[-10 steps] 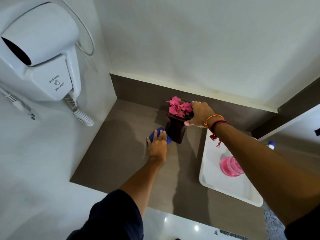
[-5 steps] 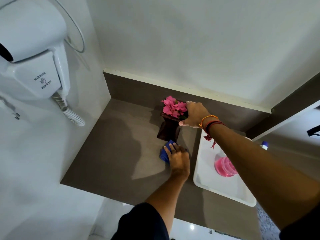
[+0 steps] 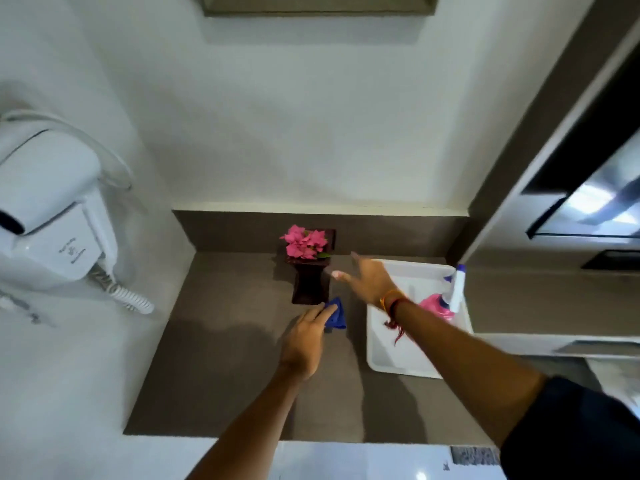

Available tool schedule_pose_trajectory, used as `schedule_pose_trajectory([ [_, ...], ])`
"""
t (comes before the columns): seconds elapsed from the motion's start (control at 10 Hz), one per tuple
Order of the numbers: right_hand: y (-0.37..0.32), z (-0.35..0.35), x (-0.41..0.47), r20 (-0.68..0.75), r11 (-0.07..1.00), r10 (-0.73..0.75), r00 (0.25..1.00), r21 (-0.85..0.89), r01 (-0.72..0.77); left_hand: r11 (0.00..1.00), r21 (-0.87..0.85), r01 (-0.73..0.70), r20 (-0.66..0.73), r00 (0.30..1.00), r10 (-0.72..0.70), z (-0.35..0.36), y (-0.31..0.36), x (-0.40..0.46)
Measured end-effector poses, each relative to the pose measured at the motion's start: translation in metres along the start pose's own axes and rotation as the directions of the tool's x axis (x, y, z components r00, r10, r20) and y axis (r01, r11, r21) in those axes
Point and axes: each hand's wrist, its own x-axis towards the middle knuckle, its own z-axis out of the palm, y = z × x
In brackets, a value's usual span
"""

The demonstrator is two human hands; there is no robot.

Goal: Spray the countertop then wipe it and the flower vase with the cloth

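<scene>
head view: the blue cloth (image 3: 335,314) is pressed to the countertop (image 3: 225,341) by the left hand (image 3: 306,337), fingers together, beside the flower vase (image 3: 309,271) near the back edge; the right hand (image 3: 369,277) is held spread, empty.

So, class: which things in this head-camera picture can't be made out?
- Spray bottle: lower body hidden behind the right forearm.
- Hair dryer label: too small and blurred to read.
- Cloth: mostly covered by the left hand.
- Right hand: fingers motion-blurred.

Soft dim indoor light, arm shadows on the countertop (image 3: 221,358), motion blur, wide-angle edge warping.
</scene>
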Motion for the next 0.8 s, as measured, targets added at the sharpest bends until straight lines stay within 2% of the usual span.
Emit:
schedule_pose_trajectory([
  [0.1,0.051,0.023,-0.039,-0.028,0.935,0.281,0.959,0.234,-0.267,0.999,-0.025,-0.02,-0.068,0.998,0.019,0.007,0.035,0.014],
  [0.2,0.084,0.024,-0.053,0.222,0.583,0.402,0.888,0.686,-0.435,0.977,0.095,-0.188,0.027,0.982,0.187,0.03,0.065,0.025],
  [0.3,0.11,0.019,-0.064,0.188,0.459,0.419,0.888,0.8,-0.386,0.918,0.22,-0.329,0.211,0.935,0.285,0.06,0.087,0.025],
  [0.4,0.136,0.028,-0.071,0.119,0.613,0.436,0.892,0.686,-0.391,0.875,0.324,-0.359,0.369,0.9,0.232,0.087,0.098,0.021],
  [0.5,0.158,0.043,-0.071,0.106,0.811,0.435,0.894,0.385,-0.44,0.816,0.423,-0.393,0.497,0.854,0.153,0.106,0.103,0.019],
  [0.6,0.164,0.053,-0.073,-0.004,0.908,0.397,0.918,0.147,-0.392,0.769,0.47,-0.434,0.544,0.828,0.135,0.109,0.1,0.021],
  [0.7,0.163,0.053,-0.082,-0.092,0.936,0.336,0.937,-0.081,-0.343,0.745,0.438,-0.503,0.643,0.755,0.132,0.098,0.101,0.023],
  [0.8,0.152,0.044,-0.083,-0.078,0.956,0.255,0.964,-0.129,-0.264,0.793,0.371,-0.483,0.634,0.756,0.163,0.076,0.105,0.033],
])
